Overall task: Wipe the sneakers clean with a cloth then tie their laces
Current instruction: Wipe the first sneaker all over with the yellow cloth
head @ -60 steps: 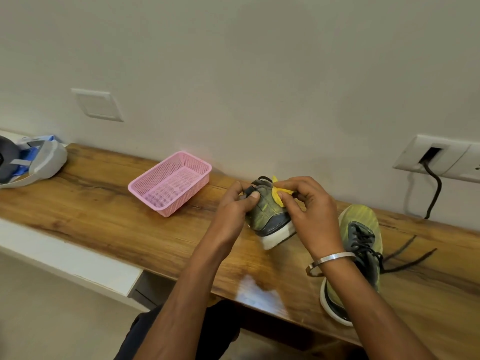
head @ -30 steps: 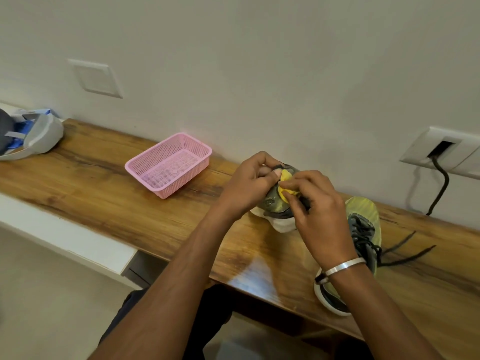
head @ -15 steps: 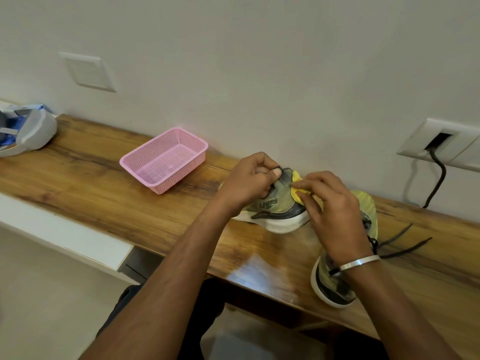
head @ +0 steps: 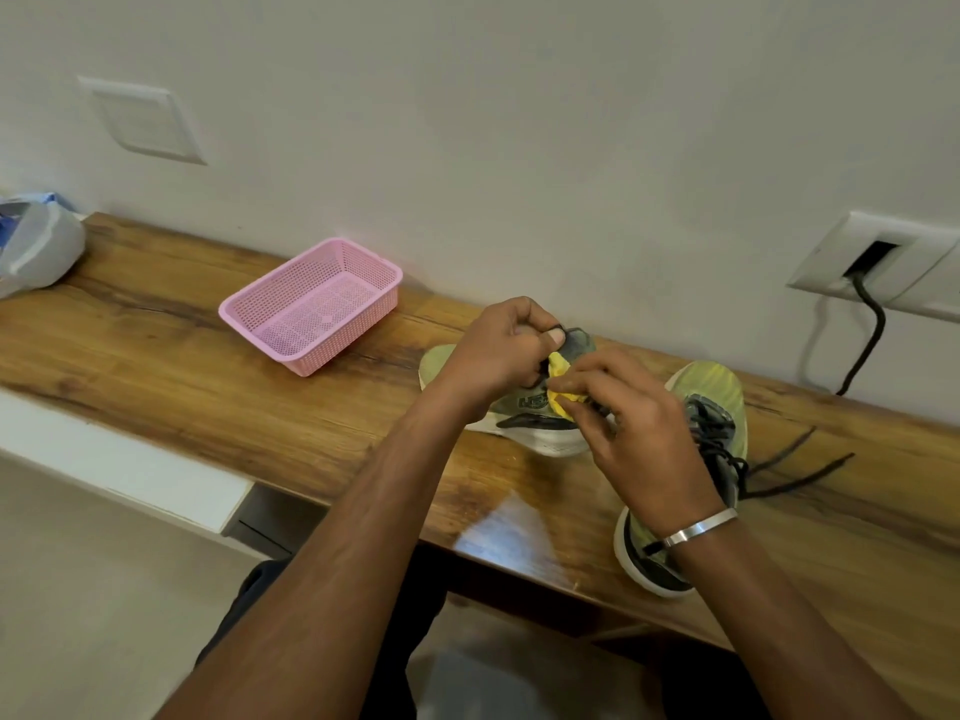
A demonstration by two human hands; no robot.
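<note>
A grey and yellow-green sneaker [head: 535,407] with a white sole rests on the wooden counter [head: 208,387], toe to the left. My left hand [head: 498,350] grips its heel collar from above. My right hand [head: 634,433] pinches a small yellow cloth [head: 561,379] against the sneaker's side near the heel. The second sneaker [head: 711,418] lies to the right, toe toward the wall, partly hidden by my right wrist. Its black laces [head: 795,465] trail loose across the counter.
A pink mesh basket [head: 311,304] stands on the counter to the left of the sneakers. A grey and blue object [head: 36,246] sits at the far left end. A black cable [head: 867,330] hangs from a wall socket at the right.
The held sneaker has come down from a raised, heel-toward-me tilt onto its sole on the counter. My right hand has shifted the cloth from the heel top to the side near the heel.
</note>
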